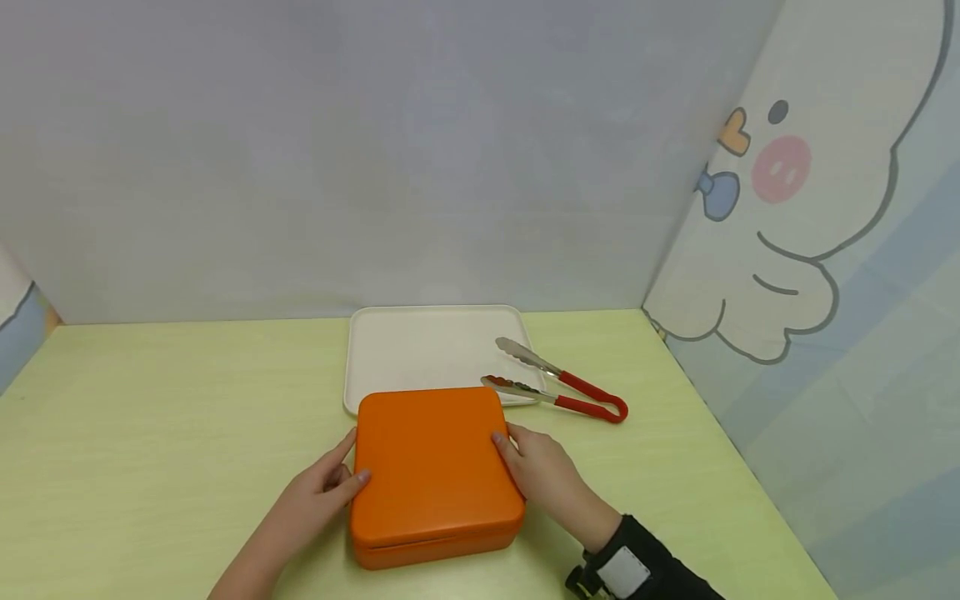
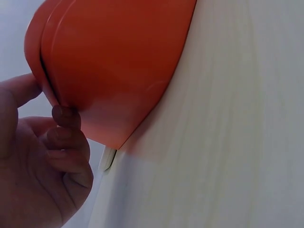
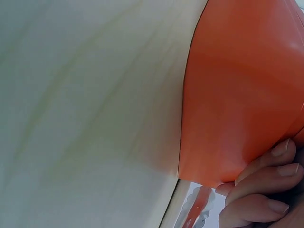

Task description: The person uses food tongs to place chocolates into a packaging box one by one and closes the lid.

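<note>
An orange lidded box (image 1: 431,467) with rounded corners sits on the table, its lid on and a seam running below the lid. At its left side my left hand (image 1: 318,492) holds the lid's edge, thumb on top; in the left wrist view the curled fingers (image 2: 66,135) meet the seam. My right hand (image 1: 547,471) grips the opposite side, with the thumb over the top edge. From the right wrist, its fingers (image 3: 266,178) show bent against the orange side wall. The inside of the box is hidden.
Behind the box lies a white tray (image 1: 420,342), its front edge partly covered by the box. Metal tongs with red handles (image 1: 588,396) lie spread, tips over the tray and handles on the pale green table (image 1: 172,433). A grey wall (image 1: 337,167) rises behind.
</note>
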### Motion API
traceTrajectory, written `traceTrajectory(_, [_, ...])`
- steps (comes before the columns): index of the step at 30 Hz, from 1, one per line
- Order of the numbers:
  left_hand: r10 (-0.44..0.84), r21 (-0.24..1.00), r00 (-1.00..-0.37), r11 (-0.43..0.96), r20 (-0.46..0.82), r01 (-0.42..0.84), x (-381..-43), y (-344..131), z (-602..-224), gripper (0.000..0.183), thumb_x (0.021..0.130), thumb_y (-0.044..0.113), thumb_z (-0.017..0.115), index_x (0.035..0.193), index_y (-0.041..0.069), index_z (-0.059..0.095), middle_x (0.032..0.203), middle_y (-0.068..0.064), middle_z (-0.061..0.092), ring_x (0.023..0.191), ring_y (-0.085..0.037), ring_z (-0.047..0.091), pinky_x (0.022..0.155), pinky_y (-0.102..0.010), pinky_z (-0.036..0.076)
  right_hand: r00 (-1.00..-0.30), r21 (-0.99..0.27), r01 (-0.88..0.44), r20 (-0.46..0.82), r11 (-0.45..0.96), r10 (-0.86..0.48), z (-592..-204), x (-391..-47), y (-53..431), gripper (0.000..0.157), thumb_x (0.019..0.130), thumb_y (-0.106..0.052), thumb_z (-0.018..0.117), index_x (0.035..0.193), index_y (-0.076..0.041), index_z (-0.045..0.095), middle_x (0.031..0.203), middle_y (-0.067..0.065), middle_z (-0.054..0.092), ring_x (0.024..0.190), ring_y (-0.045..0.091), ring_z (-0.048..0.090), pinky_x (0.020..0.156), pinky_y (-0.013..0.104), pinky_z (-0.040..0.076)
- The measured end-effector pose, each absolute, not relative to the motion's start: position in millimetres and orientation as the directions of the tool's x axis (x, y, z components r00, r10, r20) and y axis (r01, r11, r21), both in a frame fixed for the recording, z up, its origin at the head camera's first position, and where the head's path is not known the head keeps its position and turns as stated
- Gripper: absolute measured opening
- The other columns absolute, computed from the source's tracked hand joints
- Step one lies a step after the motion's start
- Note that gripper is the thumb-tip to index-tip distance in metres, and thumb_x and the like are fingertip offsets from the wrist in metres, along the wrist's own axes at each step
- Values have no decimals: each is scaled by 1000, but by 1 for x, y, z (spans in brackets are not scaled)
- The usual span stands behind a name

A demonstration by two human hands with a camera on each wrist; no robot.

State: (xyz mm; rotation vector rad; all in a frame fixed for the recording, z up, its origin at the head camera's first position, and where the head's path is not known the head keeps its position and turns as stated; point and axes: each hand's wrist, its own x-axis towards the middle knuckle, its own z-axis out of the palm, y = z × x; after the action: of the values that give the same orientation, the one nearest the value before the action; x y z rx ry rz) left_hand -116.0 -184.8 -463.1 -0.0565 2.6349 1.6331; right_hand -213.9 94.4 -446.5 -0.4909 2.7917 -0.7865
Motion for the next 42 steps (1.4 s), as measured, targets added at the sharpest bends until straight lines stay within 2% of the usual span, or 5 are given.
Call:
traceTrajectory(14, [-8, 888, -998, 456, -62, -59, -115, -187, -462, 68, 83, 46, 59, 140, 22, 29, 75, -3, 54, 69, -15, 48, 65, -29, 40, -935, -454, -270, -86, 849, -344, -441, -212, 97, 53, 94, -47, 38, 132, -10, 42, 110, 8, 60, 91, 21, 54, 82, 45, 47])
traceTrajectory(20, [-71, 810, -996, 587, 58, 5, -112, -192, -450, 68, 86, 47, 56, 141, 24, 24, 90, 0, 51, 63, -14, 45, 54, -28, 43, -905, -351, -424, 209, 835, -371, -426, -205, 102, 49, 92, -44, 45, 134, -20, 38, 69, -4, 54, 54, 12, 45, 47, 30, 41])
traceTrajectory(24, [13, 685, -983, 715, 186, 139, -111, -186, -442, 67, 86, 52, 52, 140, 23, 26, 122, -5, 43, 98, -20, 46, 79, -41, 47, -774, -266, -631, 285, 729, -565, -427, -204, 104, 59, 88, -54, 44, 136, -21, 34, 108, -4, 55, 90, 11, 51, 73, 34, 49])
traceTrajectory(28, [154, 537, -978, 818, 143, 208, -116, -179, -441, 87, 78, 69, 47, 142, 14, 23, 146, -9, 17, 130, -32, 14, 98, -58, 30, -635, -196, -772, 188, 605, -750, -436, -212, 103, 79, 82, -70, 37, 143, -22, 18, 147, 2, 20, 130, 18, 18, 105, 49, 23])
traceTrajectory(42, [300, 297, -943, 896, 145, 331, -130, -175, -449, 107, 69, 81, 42, 138, 1, 25, 148, -18, 8, 132, -31, 2, 101, -59, 25, -546, -105, -835, 25, 540, -838, -447, -220, 106, 93, 78, -78, 29, 144, -19, 1, 150, 10, -7, 132, 27, -10, 106, 56, 12])
